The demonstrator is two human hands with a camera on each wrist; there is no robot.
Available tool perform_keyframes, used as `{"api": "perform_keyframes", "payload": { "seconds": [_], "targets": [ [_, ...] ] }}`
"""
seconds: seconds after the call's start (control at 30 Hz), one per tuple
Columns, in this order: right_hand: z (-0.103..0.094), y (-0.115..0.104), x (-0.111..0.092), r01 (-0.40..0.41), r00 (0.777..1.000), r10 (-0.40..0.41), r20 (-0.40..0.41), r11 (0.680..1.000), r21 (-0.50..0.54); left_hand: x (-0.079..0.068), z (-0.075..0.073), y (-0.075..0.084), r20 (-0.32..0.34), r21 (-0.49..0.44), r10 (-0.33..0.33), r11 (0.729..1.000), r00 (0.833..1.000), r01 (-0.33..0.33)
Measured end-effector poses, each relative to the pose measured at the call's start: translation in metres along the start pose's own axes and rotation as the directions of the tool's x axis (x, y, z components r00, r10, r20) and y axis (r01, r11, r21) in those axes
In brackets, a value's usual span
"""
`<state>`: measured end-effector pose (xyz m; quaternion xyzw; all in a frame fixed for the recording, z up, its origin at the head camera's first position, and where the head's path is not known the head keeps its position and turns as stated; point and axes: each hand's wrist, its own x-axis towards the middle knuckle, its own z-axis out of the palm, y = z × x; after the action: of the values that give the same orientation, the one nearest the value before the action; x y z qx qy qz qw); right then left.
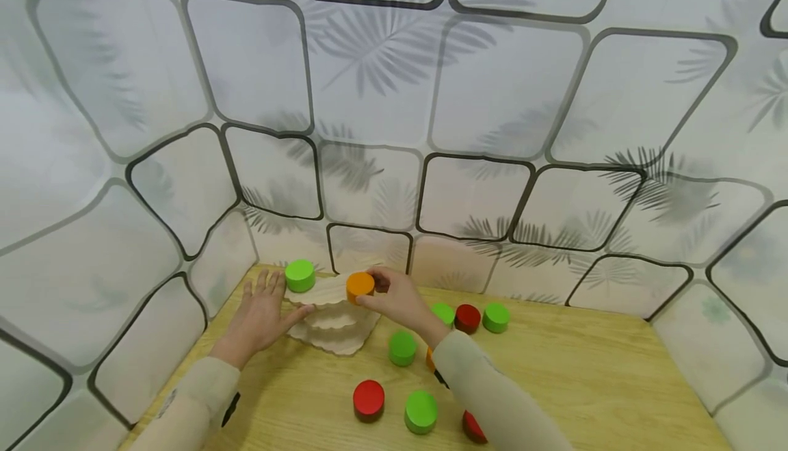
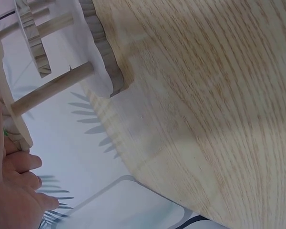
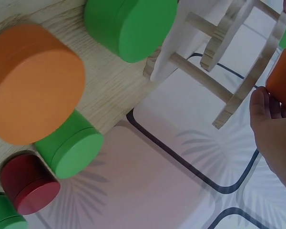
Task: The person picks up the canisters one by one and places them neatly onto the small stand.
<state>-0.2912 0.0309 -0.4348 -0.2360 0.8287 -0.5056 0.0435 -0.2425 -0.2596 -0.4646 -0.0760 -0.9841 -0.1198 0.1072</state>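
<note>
A tiered wooden stand (image 1: 337,340) with scalloped edges and round posts stands at the back left of the table. On the left of its top tier sits a green round box (image 1: 300,276). My left hand (image 1: 261,317) lies along the stand's left side, fingers extended beside that box and thumb at the top tier's front edge. My right hand (image 1: 400,300) pinches an orange round box (image 1: 360,288) between thumb and fingers at the right of the top tier. The right wrist view shows this orange box (image 3: 283,78) close over the tier's edge.
On the wooden table (image 1: 585,382) right of the stand are several more round boxes, among them a red one (image 1: 369,400), a green one (image 1: 421,411) and a dark red one (image 1: 467,318). My right forearm partly covers some. Patterned walls (image 1: 480,198) border the table's back and sides.
</note>
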Motion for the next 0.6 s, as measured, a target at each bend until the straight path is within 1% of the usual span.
{"api": "perform_keyframes", "payload": {
  "seconds": [0.1, 0.2, 0.33, 0.43, 0.6],
  "targets": [
    [0.005, -0.002, 0.005, -0.012, 1.0, 0.012, -0.01, 1.0, -0.003, 0.0, -0.001, 0.0, 0.003, 0.0, 0.0, 1.0, 1.0, 0.0],
    [0.009, -0.005, 0.009, -0.014, 1.0, 0.014, -0.003, 1.0, 0.013, 0.0, -0.001, -0.001, 0.008, 0.0, -0.003, 1.0, 1.0, 0.003],
    [0.014, -0.01, 0.013, 0.0, 1.0, 0.0, 0.002, 1.0, 0.015, 0.0, -0.002, -0.001, 0.012, 0.007, -0.003, 1.0, 1.0, 0.003],
    [0.018, -0.011, 0.017, 0.012, 1.0, -0.012, -0.005, 1.0, -0.005, 0.0, -0.003, 0.0, 0.017, 0.011, -0.001, 1.0, 1.0, 0.0],
    [0.022, -0.013, 0.022, 0.024, 1.0, -0.024, 0.002, 1.0, -0.016, 0.0, -0.003, 0.0, 0.05, -0.013, -0.025, 1.0, 0.998, 0.025]
  ]
}}
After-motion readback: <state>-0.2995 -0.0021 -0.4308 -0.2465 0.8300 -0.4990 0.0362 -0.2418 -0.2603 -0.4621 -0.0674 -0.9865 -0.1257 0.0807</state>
